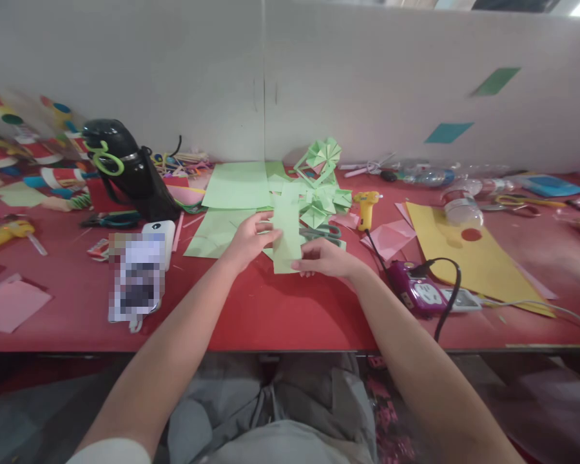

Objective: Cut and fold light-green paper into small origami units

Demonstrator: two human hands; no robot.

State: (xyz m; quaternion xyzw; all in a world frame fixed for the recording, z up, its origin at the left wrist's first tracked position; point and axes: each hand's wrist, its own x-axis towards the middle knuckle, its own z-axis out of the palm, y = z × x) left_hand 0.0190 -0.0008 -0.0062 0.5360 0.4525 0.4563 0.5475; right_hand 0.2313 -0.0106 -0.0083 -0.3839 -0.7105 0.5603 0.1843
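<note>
Between my hands a strip of light green paper (286, 225) stands upright, a little above the red table. My left hand (252, 240) pinches its left edge. Lower down on the right side, my right hand (325, 258) grips it with thumb and fingers. Light green sheets (235, 185) lie behind my left hand. Folded green paper fans (323, 154) sit beyond the strip, some shaped like round flowers. Scissors with dark grey-green handles (329, 232) lie just behind my right hand, partly hidden by it.
A black flask (125, 167) and a phone (139, 277) stand at left. To the right are a yellow glue gun (366, 207), a purple power strip (418, 290) with cables, yellow card (457, 258) and plastic bottles (464, 205). A grey partition (391, 77) closes off the back.
</note>
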